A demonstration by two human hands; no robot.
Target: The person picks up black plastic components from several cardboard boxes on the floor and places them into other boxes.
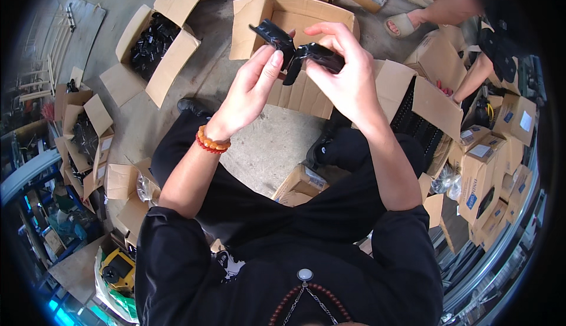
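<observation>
Both hands are raised in front of me, above an opened cardboard box (295, 93). My left hand (254, 87) is closed on a glossy black plastic piece (275, 36) with a bent, channel-like shape. In my right hand (348, 69), between thumb and fingers, is a second black plastic piece (321, 56), shorter and shiny. The two pieces meet or overlap between the hands; whether they are joined I cannot tell. The right index finger is bent over the top, apart from the piece. Palms hide part of both pieces.
An open carton of small black parts (154, 46) stands at left. On the right, another carton holds rows of black pieces (415, 117). Stacked closed boxes (483, 167) stand farther right. A person's arm (473, 78) reaches in there. A yellow tool (118, 270) lies lower left.
</observation>
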